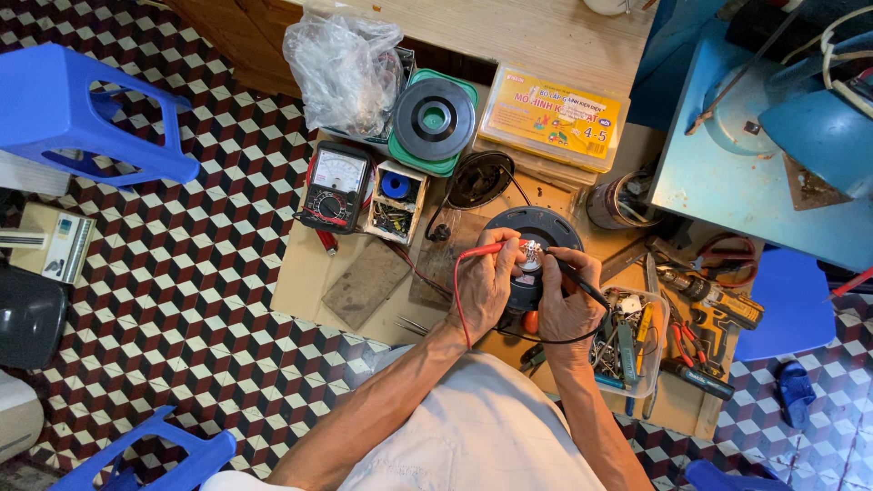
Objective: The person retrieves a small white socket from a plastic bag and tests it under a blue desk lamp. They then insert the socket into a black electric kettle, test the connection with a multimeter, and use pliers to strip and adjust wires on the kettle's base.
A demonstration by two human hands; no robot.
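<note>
Seen from the head camera, both hands meet over a small dark motor-like part (526,289), which sits just in front of a round black disc (536,225) on the low tabletop (309,273). Taking that part as the landmark:

The left hand (484,284) is closed around the part's left side and also pinches the red probe (484,249), whose tip points right onto the shiny metal top of the part. Steadying the piece and guiding a probe with one hand seems meant to keep the contact from slipping.

The right hand (568,305) wraps the part's right side and grips the black probe (577,280), angled in from the right toward the same metal top. The two hands are pressed close together, each clamped on a probe and the part between them.

The red lead (457,305) loops down from the left hand and the wires run up and left of the part to an analogue multimeter (335,186), which lies face up and within the wearer's glance, likely so the needle can be read without letting go.

Right of the part, a clear plastic tray (662,314) of small tools sits just beside the right wrist. Farther right lies a cordless drill (714,305). Behind the part, past the disc, stand a green-rimmed spool (434,120) and a yellow box (551,118).
</note>
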